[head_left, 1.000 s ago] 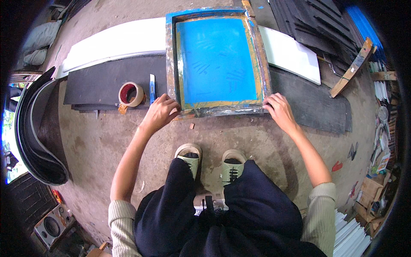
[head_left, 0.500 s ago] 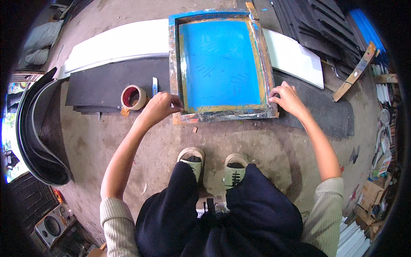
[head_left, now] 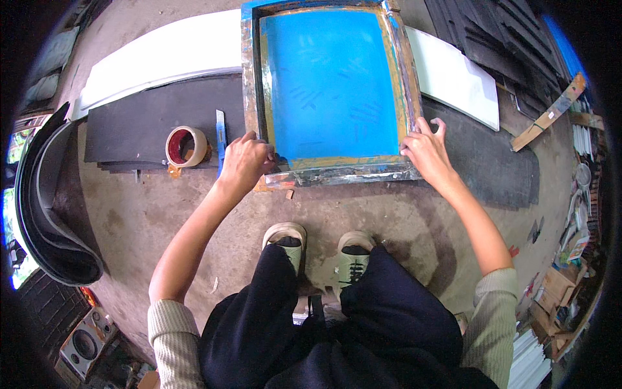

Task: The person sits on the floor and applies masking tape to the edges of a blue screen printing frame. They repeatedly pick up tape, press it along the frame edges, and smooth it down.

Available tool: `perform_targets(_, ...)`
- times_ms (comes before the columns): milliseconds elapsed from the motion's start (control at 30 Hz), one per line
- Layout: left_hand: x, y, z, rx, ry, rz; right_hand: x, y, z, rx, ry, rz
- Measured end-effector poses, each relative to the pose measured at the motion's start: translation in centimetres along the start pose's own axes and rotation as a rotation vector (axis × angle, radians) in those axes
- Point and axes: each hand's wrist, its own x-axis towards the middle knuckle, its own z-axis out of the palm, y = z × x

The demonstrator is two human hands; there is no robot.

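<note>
A paint-stained wooden screen-printing frame (head_left: pixel 343 174) with a blue mesh panel (head_left: pixel 330 84) lies over stacked sheets in front of me. My left hand (head_left: pixel 245 161) is closed on its near left corner, fingers curled over the inner edge. At the near right corner, my right hand (head_left: pixel 429 150) pinches the side rail, its index finger raised and bent. Left of my left hand are a blue-handled utility knife (head_left: pixel 221 139) and a roll of tape (head_left: pixel 202 146) with a red inner core, both on black sheets (head_left: pixel 129 126). The frame hides the sheets under it.
White boards (head_left: pixel 162 55) lie beyond the black sheets and reach out right of the frame. Dark sheets (head_left: pixel 479 48) are stacked at the far right, near a wooden stick (head_left: pixel 549 117). A curled black sheet (head_left: pixel 48 227) stands at the left. My shoes (head_left: pixel 355 262) are on the concrete floor.
Both hands have closed more firmly on the frame's near corners. The frame appears larger and higher in view, its near edge seemingly raised; the whole view has also shifted a little.
</note>
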Motion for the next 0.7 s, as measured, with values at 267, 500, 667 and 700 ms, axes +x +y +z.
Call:
perform_targets(267,0.6,-0.1,1.4,0.052,0.019,0.040,0.4,-0.1,0.7,-0.009,-0.050,0.001)
perform_targets(500,0.7,0.3,1.7,0.073,-0.011,0.022,0.4,-0.4,0.6,0.002,-0.014,-0.009)
perform_targets(667,0.9,0.7,1.5,0.083,-0.037,0.003,0.4,-0.3,1.1,-0.080,0.007,-0.066)
perform_targets(700,0.8,0.6,1.6,0.086,-0.038,0.001,0.6,-0.3,1.2,-0.089,0.008,-0.081)
